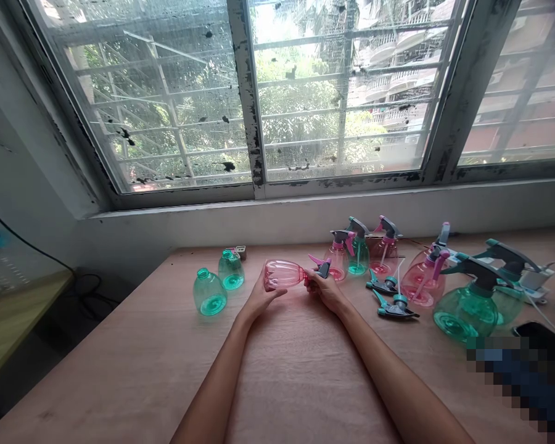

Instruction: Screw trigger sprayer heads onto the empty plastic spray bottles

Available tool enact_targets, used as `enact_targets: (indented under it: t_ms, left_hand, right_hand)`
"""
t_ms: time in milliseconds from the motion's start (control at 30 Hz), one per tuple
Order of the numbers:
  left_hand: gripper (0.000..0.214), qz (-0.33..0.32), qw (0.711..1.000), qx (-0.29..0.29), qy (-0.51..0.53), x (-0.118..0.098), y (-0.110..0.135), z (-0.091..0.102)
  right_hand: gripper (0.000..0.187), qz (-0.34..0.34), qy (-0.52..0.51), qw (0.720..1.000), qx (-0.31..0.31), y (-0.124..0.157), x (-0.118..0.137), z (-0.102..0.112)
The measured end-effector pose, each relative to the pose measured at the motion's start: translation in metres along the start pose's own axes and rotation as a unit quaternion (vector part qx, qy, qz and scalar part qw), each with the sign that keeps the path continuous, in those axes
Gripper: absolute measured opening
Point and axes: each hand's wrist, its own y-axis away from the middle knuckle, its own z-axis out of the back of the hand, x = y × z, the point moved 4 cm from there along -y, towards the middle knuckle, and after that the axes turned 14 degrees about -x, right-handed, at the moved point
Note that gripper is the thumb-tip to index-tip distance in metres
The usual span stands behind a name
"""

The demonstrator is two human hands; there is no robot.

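Observation:
A clear pink spray bottle (283, 275) lies sideways in the air above the table, its base to the left and its neck to the right. My left hand (260, 301) is closed around the base end. At the neck, my right hand (326, 292) grips the pink and dark grey trigger sprayer (324, 267), its fingers partly hiding the collar. Whether the sprayer is fully screwed on cannot be seen. Left of my hands stand two green bottles without sprayers, a nearer one (209, 293) and a farther one (232, 270).
Several pink and green spray bottles with sprayers, including a large green one (467, 311), stand at the right. Two loose teal and grey sprayers (396, 306) lie before them. A white cabled device (534, 280) and dark phone-like object (534, 332) sit far right. A window sill (277, 203) borders the back.

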Motion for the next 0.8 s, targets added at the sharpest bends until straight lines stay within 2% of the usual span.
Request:
enact_targets:
  t_ms: [100,233,300,367,500,567,733,800]
  left_hand:
    - [0.074,-0.008,1.0,0.001,0.007,-0.0022,0.0009,-0.0007]
    - [0.045,-0.014,1.0,-0.001,-0.001,-0.0064,-0.0003,0.0]
    - [0.039,-0.01,1.0,-0.001,-0.008,-0.0064,-0.0008,0.0002]
    - [0.046,-0.002,1.0,-0.005,-0.013,-0.0048,-0.0006,0.0]
    - [0.08,0.009,1.0,-0.01,-0.009,-0.002,0.0011,-0.0015]
    - [0.082,0.009,1.0,-0.011,-0.008,-0.0027,0.0013,-0.0021]
    - [0.043,-0.002,1.0,-0.012,-0.008,-0.0083,-0.0003,-0.0009]
    - [0.039,0.001,1.0,-0.012,-0.009,-0.0083,-0.0006,-0.0004]
  right_hand:
    - [0.022,-0.001,0.003,1.0,-0.002,0.0005,-0.0008,-0.0003]
    - [0.021,-0.001,0.006,1.0,-0.002,0.0015,-0.0007,-0.001]
    - [0.022,-0.002,0.007,1.0,-0.002,0.0016,0.0,-0.001]
    - [0.022,-0.002,0.006,1.0,-0.002,0.0013,0.0007,-0.0008]
    - [0.022,-0.001,0.002,1.0,-0.003,0.0006,0.0012,0.0002]
    - [0.021,0.001,0.0,1.0,-0.003,0.0005,0.0006,0.0004]
    - [0.021,0.002,0.003,1.0,0.003,0.0006,-0.0014,-0.0002]
    - [0.02,0.002,0.005,1.0,0.003,0.0003,-0.0017,0.0]
